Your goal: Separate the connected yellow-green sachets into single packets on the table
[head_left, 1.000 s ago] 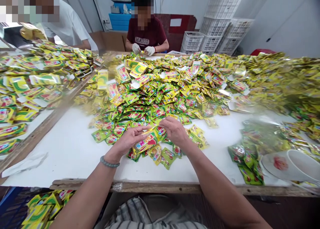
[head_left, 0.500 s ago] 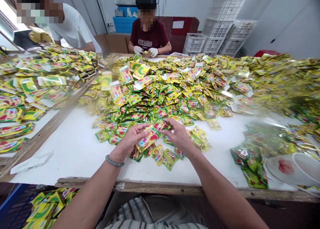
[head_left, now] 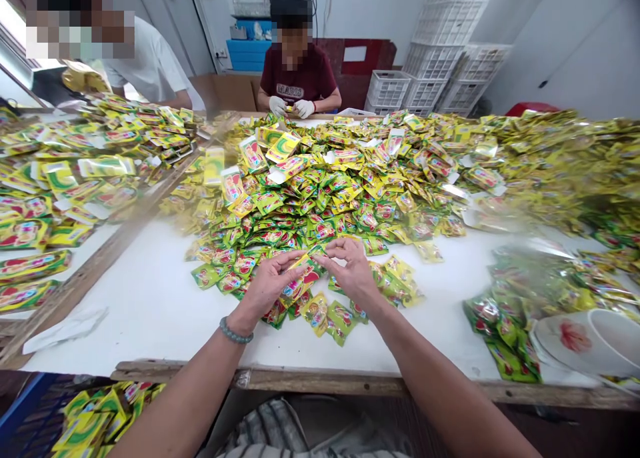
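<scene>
My left hand point(head_left: 267, 281), with a beaded bracelet at the wrist, is closed on a small yellow and green carton point(head_left: 300, 285) that is tilted up to the right. At the carton's upper end, my right hand point(head_left: 353, 268) pinches a small green sachet point(head_left: 317, 252). The sachet meets the carton's end; how far inside it sits is hidden by my fingers. Several loose sachets point(head_left: 341, 321) lie on the white tabletop point(head_left: 165, 311) just below my hands. Beyond them rises a large heap of green and yellow sachets point(head_left: 320, 198), with cartons on top.
A wooden strip point(head_left: 100, 251) separates more cartons point(head_left: 30, 235) at left. A floral cup point(head_left: 575, 335) stands by sachets at right. Below the table edge, a blue crate point(head_left: 25, 411) holds cartons. Two co-workers are across the table; one wears white gloves point(head_left: 303, 109). White crates point(head_left: 433, 61) are stacked behind.
My right hand has moved slightly left, and the sachet has come closer to the carton's upper end, with less of it showing. My left hand still holds the carton.
</scene>
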`<act>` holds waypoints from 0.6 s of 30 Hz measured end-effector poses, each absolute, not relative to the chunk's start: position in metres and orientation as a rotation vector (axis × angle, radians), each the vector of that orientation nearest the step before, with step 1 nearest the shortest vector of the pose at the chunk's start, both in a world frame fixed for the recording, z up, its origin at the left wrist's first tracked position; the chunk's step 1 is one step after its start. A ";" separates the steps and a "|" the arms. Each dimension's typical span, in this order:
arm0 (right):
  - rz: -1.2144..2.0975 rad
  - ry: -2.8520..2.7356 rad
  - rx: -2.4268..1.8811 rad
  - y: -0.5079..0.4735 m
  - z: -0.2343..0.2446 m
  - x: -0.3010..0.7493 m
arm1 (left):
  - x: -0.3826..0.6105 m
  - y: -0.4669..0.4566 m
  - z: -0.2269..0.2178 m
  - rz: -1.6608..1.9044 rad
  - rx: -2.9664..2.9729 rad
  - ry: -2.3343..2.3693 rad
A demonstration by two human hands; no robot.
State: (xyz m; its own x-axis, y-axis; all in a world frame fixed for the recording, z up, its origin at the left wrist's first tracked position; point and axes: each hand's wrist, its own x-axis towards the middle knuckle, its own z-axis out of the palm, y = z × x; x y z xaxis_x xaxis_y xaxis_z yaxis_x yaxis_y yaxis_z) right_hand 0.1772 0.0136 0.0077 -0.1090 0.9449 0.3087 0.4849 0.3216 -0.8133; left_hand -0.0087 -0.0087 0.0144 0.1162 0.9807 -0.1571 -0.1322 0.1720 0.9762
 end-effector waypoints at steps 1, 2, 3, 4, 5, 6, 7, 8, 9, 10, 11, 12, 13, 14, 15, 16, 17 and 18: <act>0.738 -1.747 -1.312 0.012 0.006 0.175 | -0.008 -0.009 0.014 1.078 1.015 1.087; 0.802 -1.761 -1.323 0.011 0.006 0.173 | -0.007 -0.010 0.013 1.077 0.997 1.069; 0.869 -1.780 -1.316 0.009 0.005 0.171 | -0.006 -0.011 0.012 1.074 0.980 1.051; 0.936 -1.798 -1.297 0.007 0.005 0.170 | -0.005 -0.011 0.011 1.070 0.964 1.036; 0.997 -1.805 -1.273 0.006 0.005 0.169 | -0.004 -0.012 0.011 1.069 0.949 1.025; 1.051 -1.799 -1.255 0.004 0.007 0.168 | -0.003 -0.013 0.010 1.070 0.937 1.019; 1.098 -1.787 -1.245 0.003 0.008 0.168 | -0.002 -0.013 0.010 1.073 0.930 1.015; 1.136 -1.772 -1.242 0.003 0.010 0.168 | -0.001 -0.014 0.011 1.077 0.928 1.013; 1.164 -1.757 -1.241 0.002 0.012 0.169 | 0.000 -0.014 0.011 1.081 0.929 1.012; 1.181 -1.751 -1.232 0.003 0.015 0.170 | 0.001 -0.014 0.012 1.088 0.931 1.013; 1.178 -1.748 -1.218 0.003 0.016 0.172 | 0.002 -0.014 0.014 1.099 0.936 1.017; 1.154 -1.739 -1.203 0.004 0.018 0.173 | 0.003 -0.014 0.015 1.117 0.941 1.026; 1.113 -1.714 -1.190 0.005 0.018 0.174 | 0.003 -0.013 0.017 1.146 0.943 1.038; 1.074 -1.675 -1.183 0.006 0.018 0.175 | 0.004 -0.012 0.018 1.181 0.943 1.052; 1.059 -1.624 -1.175 0.007 0.017 0.174 | 0.004 -0.012 0.019 1.222 0.945 1.065; 1.075 -1.566 -1.165 0.007 0.015 0.174 | 0.004 -0.011 0.020 1.263 0.952 1.077; 1.120 -1.514 -1.148 0.007 0.013 0.172 | 0.004 -0.011 0.020 1.294 0.971 1.090; 1.176 -1.478 -1.121 0.007 0.012 0.170 | 0.003 -0.012 0.020 1.304 1.007 1.100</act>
State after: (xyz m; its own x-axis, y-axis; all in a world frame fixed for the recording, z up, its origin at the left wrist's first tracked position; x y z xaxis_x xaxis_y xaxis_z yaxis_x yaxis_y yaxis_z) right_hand 0.1703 0.0070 0.0116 -0.1726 0.9786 0.1124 0.1103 0.1326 -0.9850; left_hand 0.0030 -0.0119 0.0205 -0.0377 0.9984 -0.0414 -0.2089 0.0327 0.9774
